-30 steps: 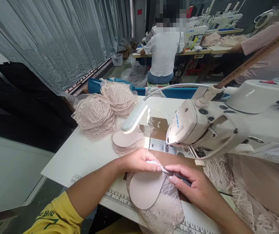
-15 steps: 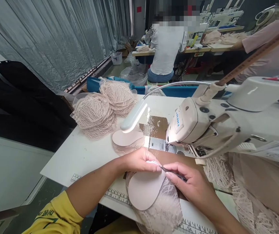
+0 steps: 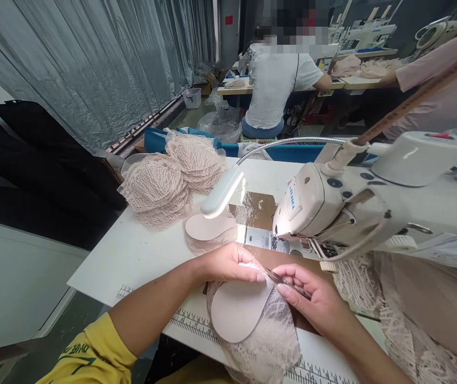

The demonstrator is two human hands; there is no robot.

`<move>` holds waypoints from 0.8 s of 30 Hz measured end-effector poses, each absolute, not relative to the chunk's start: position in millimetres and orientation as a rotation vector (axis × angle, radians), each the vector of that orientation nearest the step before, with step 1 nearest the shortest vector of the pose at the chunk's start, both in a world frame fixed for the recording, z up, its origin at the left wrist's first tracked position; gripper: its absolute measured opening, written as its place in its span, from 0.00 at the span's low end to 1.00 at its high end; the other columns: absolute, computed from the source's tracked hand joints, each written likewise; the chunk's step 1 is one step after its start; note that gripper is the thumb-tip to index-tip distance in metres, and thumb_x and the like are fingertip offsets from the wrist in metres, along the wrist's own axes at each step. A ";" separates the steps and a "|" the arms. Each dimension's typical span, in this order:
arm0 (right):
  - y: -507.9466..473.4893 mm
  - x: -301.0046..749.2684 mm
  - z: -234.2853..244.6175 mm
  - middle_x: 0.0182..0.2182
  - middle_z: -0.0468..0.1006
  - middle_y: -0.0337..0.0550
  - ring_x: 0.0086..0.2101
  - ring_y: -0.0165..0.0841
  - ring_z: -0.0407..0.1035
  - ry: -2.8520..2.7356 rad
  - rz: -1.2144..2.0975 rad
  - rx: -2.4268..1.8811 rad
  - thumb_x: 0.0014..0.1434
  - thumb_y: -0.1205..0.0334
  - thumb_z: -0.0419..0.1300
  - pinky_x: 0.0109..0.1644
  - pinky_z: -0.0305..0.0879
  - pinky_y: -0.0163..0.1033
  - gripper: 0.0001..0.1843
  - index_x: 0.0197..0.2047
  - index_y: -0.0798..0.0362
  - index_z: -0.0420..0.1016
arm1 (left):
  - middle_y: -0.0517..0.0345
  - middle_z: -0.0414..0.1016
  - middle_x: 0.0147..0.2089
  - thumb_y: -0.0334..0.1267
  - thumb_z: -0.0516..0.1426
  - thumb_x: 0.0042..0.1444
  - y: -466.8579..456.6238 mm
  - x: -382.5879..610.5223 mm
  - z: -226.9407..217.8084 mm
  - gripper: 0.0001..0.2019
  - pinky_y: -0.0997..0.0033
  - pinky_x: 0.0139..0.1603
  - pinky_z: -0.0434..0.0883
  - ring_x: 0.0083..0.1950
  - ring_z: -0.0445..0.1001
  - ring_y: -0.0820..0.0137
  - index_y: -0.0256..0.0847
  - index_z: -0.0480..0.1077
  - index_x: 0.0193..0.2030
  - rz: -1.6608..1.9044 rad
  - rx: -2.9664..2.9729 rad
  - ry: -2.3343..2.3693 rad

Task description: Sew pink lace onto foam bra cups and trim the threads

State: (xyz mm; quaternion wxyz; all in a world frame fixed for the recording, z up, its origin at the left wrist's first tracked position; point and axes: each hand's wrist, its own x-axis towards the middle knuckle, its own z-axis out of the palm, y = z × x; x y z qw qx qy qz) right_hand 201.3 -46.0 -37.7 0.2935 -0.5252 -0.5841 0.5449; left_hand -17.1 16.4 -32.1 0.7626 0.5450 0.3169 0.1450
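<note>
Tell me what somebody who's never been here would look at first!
Probably the big white sewing machine on the right, with the glowing lamp to its left. Next, the two hands up front: the left hand pinches lacy fabric with a smooth pale pad, while the right hand holds a small dark tool close by. Stacks of lace pieces sit farther back, toward the left.

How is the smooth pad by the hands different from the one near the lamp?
The left hand holds the near pad; the far pad lies on the table, unheld. The near pad's round end points down the picture; the far pad's points left. The near pad looks bigger than the far pad, perhaps because it is closer. Both are pale and smooth, with lace showing around them.
</note>
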 end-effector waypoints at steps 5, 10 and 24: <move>-45.0 196.7 -34.9 0.36 0.78 0.43 0.38 0.37 0.72 -1.630 1.421 -1.383 0.57 0.47 0.57 0.42 0.68 0.42 0.17 0.44 0.49 0.73 | 0.57 0.74 0.31 0.44 0.65 0.48 15.9 -14.4 -32.4 0.15 0.75 0.36 0.65 0.32 0.69 0.75 0.34 0.78 0.38 0.316 1.211 0.688; -43.1 193.0 -30.3 0.38 0.78 0.42 0.39 0.37 0.72 -1.716 1.387 -1.397 0.60 0.49 0.55 0.44 0.68 0.42 0.15 0.44 0.49 0.73 | 0.64 0.61 0.22 0.48 0.65 0.48 15.3 -13.7 -31.2 0.17 0.77 0.25 0.54 0.25 0.57 0.79 0.32 0.76 0.31 0.281 1.264 0.704; -39.9 192.7 -36.1 0.29 0.76 0.41 0.32 0.37 0.72 -1.590 1.364 -1.545 0.55 0.45 0.57 0.35 0.69 0.40 0.17 0.37 0.51 0.73 | 0.62 0.67 0.28 0.45 0.63 0.50 29.7 -28.7 -25.9 0.15 0.79 0.27 0.60 0.28 0.63 0.78 0.34 0.73 0.37 0.164 1.537 0.659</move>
